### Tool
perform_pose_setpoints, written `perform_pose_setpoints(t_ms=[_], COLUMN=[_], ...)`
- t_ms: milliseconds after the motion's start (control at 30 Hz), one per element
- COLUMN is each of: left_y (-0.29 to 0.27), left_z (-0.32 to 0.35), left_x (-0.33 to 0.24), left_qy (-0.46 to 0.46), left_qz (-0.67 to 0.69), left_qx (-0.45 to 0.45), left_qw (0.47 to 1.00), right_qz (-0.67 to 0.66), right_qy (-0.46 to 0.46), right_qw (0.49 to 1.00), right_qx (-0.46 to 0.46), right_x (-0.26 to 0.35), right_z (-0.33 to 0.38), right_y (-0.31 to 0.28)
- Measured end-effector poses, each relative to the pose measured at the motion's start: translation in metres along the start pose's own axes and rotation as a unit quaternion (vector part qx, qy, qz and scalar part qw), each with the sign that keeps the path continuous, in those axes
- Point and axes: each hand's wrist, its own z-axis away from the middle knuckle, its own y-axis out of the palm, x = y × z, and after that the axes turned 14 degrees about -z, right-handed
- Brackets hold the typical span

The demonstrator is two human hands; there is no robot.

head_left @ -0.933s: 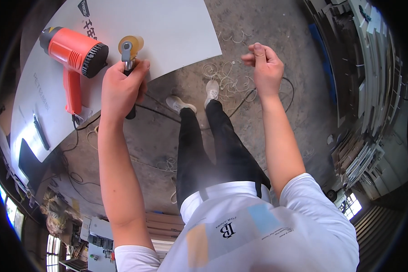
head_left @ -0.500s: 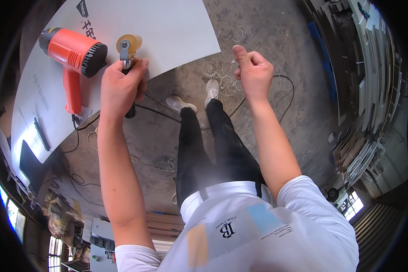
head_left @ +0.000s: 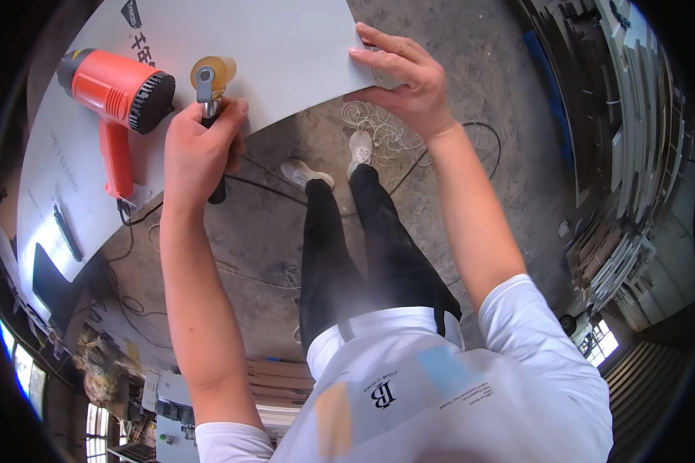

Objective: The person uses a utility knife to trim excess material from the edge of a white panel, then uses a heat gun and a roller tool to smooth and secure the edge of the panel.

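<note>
My left hand (head_left: 195,154) is closed around the dark handle of a small hand roller (head_left: 222,71) with an amber wheel and grey metal fork. The roller is over the white board (head_left: 301,46), close to its near edge. At the board's right corner is my right hand (head_left: 418,85), fingers spread and stretched out. Its fingertips are at the board's right edge and the thumb is by the near edge; whether they press on it I cannot tell. An orange-red heat gun (head_left: 116,85) with a black rear cap lies on the board, left of my left hand.
A dark, slim knife-like tool (head_left: 68,231) lies near the board's left end. Black cable (head_left: 266,191) and tangled pale strips (head_left: 371,119) lie on the floor about my shoes. Long panels (head_left: 633,147) are stacked along the right side.
My right hand has opened from a closed, thumb-up pose and moved up and left to the board's corner. My left hand, still holding the roller, has shifted slightly left.
</note>
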Motion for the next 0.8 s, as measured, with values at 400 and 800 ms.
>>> perform_pose_setpoints(t_ms=[400, 800], left_y=[-0.0031, -0.0014], left_z=[0.0028, 0.0009], left_x=[-0.0036, 0.0003], left_qy=[-0.003, 0.003], left_qz=[-0.008, -0.004], left_qx=[0.016, 0.009], left_qw=[1.000, 1.000], right_qz=[-0.113, -0.155], right_qy=[0.066, 0.120], right_qw=[0.989, 0.978], right_qx=[0.066, 0.070], right_x=[-0.0003, 0.0017], right_z=[0.0026, 0.0010], right_y=[-0.0067, -0.0098])
